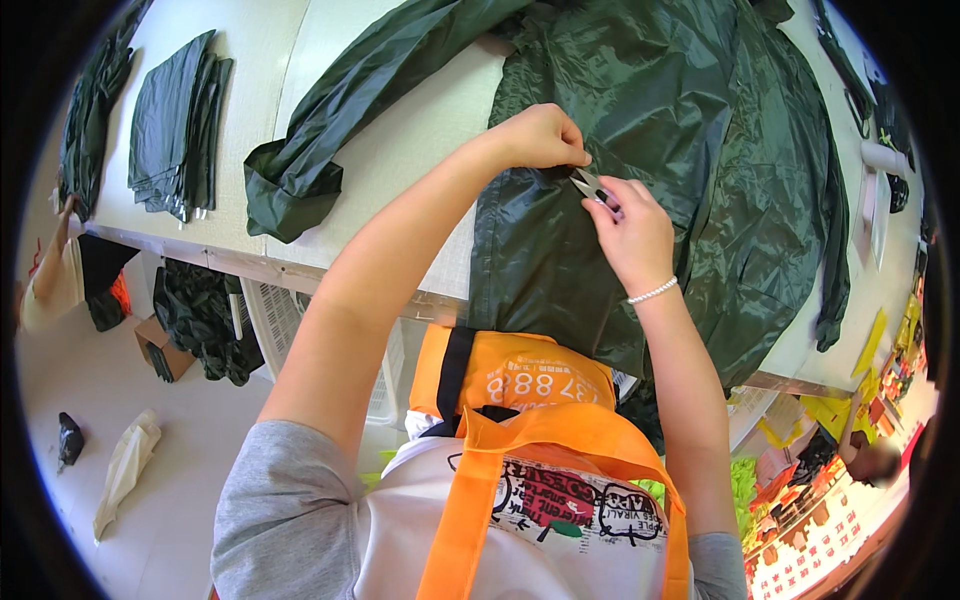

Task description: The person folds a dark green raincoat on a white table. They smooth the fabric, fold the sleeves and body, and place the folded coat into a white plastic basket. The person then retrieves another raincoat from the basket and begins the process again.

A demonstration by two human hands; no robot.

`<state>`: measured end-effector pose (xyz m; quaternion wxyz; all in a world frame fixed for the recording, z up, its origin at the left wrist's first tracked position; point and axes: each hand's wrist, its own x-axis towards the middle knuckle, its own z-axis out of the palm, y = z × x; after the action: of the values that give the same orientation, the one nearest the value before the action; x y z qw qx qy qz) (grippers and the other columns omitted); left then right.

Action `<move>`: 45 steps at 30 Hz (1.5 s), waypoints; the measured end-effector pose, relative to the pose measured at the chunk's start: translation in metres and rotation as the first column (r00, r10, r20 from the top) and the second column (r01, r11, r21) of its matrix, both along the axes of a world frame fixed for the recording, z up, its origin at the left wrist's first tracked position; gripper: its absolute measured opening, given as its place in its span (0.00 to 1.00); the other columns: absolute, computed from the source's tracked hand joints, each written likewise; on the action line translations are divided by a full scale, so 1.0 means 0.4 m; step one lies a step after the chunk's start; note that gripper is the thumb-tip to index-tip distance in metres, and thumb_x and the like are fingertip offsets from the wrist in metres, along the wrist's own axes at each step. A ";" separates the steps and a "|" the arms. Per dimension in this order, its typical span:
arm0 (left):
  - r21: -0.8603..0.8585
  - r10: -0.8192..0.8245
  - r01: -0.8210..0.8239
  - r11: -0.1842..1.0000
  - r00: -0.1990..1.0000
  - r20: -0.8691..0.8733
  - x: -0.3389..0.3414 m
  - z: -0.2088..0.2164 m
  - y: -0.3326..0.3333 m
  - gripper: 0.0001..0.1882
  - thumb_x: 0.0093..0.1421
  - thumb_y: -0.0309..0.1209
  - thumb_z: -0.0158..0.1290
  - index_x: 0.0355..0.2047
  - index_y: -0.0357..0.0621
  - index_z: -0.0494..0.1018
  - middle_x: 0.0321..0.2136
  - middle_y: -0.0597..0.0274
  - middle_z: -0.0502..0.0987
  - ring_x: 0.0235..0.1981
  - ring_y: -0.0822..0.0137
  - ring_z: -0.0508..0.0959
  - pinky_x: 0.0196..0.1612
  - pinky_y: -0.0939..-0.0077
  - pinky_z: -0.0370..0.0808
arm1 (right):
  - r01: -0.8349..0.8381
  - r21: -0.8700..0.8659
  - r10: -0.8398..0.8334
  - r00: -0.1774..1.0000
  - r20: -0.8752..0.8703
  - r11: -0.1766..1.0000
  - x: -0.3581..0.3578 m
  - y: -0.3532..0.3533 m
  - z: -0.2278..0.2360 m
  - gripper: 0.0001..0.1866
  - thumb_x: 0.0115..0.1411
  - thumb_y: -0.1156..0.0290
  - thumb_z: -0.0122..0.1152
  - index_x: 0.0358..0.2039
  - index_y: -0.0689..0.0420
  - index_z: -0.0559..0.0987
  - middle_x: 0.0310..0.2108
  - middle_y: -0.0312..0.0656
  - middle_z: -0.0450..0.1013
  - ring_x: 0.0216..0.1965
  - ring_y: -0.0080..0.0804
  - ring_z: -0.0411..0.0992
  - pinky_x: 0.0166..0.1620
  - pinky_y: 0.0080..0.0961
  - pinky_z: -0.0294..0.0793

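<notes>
A dark green shiny raincoat (pixel 640 90) lies spread over the table in front of me, one sleeve (pixel 345 120) stretched out to the left. Its lower part hangs over the near edge. My left hand (pixel 540 137) is closed in a pinch just above the coat; whatever sits between its fingertips is too small to make out. Close beside it, my right hand (pixel 632 232) grips a pair of small thread snips (pixel 590 186). The blades point up and left toward the left fingertips.
Folded dark green pieces (pixel 175 125) are stacked on the pale table (pixel 415 165) at left. Under its edge stand a white plastic crate (pixel 285 320) and a cardboard box (pixel 165 350). Another person's arm (pixel 55 265) reaches in at far left; someone else sits at far right.
</notes>
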<state>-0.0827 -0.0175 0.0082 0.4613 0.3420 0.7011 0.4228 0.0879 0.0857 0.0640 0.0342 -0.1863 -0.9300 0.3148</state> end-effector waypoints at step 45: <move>-0.045 0.699 -0.701 0.712 0.713 -0.052 -0.071 0.227 -0.788 0.15 0.61 0.39 0.53 0.42 0.41 0.73 0.33 0.57 0.79 0.31 0.64 0.78 0.36 0.76 0.74 | 0.190 -0.526 -0.362 0.900 -0.244 0.829 -0.006 -0.086 -0.042 0.16 0.61 0.73 0.55 0.50 0.60 0.74 0.25 0.32 0.71 0.26 0.17 0.66 0.36 0.16 0.69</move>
<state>-0.1112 -0.3326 0.0992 0.2662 0.0435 0.7979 0.5390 0.0853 0.0514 0.0472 0.1885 -0.2672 -0.7626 0.5582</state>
